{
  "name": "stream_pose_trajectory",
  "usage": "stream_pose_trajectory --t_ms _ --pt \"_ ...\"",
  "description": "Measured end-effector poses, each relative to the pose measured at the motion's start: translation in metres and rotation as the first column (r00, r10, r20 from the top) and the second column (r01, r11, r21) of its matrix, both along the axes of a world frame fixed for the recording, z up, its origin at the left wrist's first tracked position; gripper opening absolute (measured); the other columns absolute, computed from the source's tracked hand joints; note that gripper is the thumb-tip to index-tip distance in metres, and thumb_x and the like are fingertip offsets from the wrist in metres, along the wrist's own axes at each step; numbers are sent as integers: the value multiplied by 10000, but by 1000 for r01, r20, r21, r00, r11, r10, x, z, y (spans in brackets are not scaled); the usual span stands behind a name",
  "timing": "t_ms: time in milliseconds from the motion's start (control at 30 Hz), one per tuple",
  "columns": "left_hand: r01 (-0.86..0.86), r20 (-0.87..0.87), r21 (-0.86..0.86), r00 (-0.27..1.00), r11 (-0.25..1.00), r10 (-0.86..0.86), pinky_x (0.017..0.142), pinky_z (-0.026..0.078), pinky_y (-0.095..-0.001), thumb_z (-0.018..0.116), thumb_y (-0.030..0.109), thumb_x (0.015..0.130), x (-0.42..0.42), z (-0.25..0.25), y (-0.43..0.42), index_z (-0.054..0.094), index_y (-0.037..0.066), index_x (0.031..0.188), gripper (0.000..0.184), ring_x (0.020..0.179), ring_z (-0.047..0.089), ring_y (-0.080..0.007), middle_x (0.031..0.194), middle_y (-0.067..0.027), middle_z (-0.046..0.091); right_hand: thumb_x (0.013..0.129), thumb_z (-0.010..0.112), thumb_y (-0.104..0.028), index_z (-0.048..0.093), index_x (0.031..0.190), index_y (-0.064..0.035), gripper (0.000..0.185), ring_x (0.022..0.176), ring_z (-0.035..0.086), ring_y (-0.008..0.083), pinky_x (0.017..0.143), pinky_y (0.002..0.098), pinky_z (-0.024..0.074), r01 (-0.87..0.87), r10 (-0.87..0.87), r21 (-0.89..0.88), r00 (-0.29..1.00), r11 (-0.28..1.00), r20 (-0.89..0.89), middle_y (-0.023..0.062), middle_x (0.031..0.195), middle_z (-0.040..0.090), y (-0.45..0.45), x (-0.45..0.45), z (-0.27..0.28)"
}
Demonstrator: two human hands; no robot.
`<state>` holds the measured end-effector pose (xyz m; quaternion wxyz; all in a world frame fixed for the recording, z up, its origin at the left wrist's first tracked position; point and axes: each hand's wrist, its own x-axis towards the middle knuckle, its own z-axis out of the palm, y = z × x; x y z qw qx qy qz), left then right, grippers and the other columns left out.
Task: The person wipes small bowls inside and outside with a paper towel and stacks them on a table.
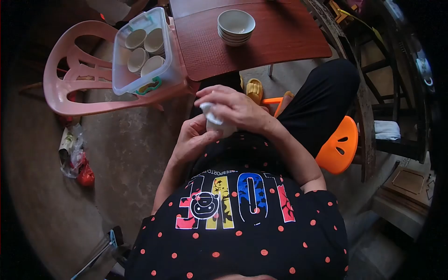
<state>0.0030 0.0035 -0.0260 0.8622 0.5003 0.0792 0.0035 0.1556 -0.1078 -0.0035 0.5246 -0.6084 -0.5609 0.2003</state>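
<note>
In front of my belly, both hands are closed around a small whitish bowl (227, 130), most of it hidden by my fingers. My left hand (193, 136) grips its near left side, thumb along the wall. Over the top bends my right hand (239, 108), its fingers pressing a white cloth (206, 108) against the bowl. Beyond my hands, a stack of several white bowls (236, 23) stands upright on the reddish-brown table (205, 58). To the left, a clear plastic bin (122, 77) holds several stacks of similar bowls (136, 38).
The bin rests on a pink plastic chair (58, 88). An orange stool (338, 147) is at my right, near a dark wooden frame (368, 135). Yellow slippers (254, 89) lie under the table. Plastic bags (77, 156) sit on the floor at left.
</note>
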Motion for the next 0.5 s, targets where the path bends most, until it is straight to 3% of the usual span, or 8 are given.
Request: stream_pose_trajectory --t_ms 33,100,167,267,300,333,433,500 --pt "4 51 -93 999 996 1 822 473 -261 648 56 823 0 1 1 567 -8 1093 289 932 582 -106 1001 -49 618 870 519 -281 627 1109 -103 317 1049 552 266 935 377 415 -36 29 16 941 999 336 84 1141 576 -2 -4 6" --pt "48 103 -190 994 981 -29 837 488 -294 659 66 802 -2 0 4 564 -5 1102 322 956 599 -140 1030 -70 619 865 542 -276 642 1088 -106 297 1010 558 264 894 380 434 -147 177 -114 926 983 333 84 1071 599 -5 -12 24" --pt "54 96 -242 995 969 -32 848 490 -317 666 69 780 -5 1 5 538 -28 1134 389 962 607 -171 1049 -94 618 886 527 -302 638 1076 -76 316 947 575 197 831 326 456 -239 217 -233 969 943 -115 70 989 614 -5 -1 25" --pt "62 113 -389 993 919 -19 895 475 -358 672 71 756 -7 2 6 492 -72 1191 492 991 605 -229 1073 -142 609 890 511 -346 614 1063 -15 387 897 584 145 807 273 454 -241 91 -99 666 965 -740 74 977 615 -5 -2 11" --pt "12 84 -405 996 914 24 923 457 -368 686 89 753 -6 9 2 491 -63 1203 513 1007 600 -231 1095 -141 603 892 500 -357 612 1053 -8 401 900 587 151 814 269 453 -168 29 -71 529 983 -848 80 978 616 -6 -5 7" --pt "15 90 -404 996 915 23 923 457 -368 686 89 753 -1 9 -2 491 -63 1203 513 1007 600 -231 1095 -141 603 935 411 -356 571 1112 -15 416 936 588 162 846 272 455 -35 15 -9 609 999 -793 75 1002 612 -5 -7 -4" --pt "-211 148 -368 948 906 281 951 432 -367 686 74 771 7 -8 -9 510 -41 1187 466 1018 593 -218 1133 -117 596 983 289 -292 477 1223 -42 395 981 588 178 898 318 460 206 -18 -5 58 978 -998 69 1072 602 -1 -26 -21" --pt "-175 143 -300 964 938 225 939 440 -358 665 80 797 9 -16 -4 503 -38 1196 447 1015 594 -213 1131 -113 596 983 289 -297 491 1203 -43 393 979 589 176 899 319 461 216 -44 -38 25 976 -999 66 1071 604 -1 -25 -27"
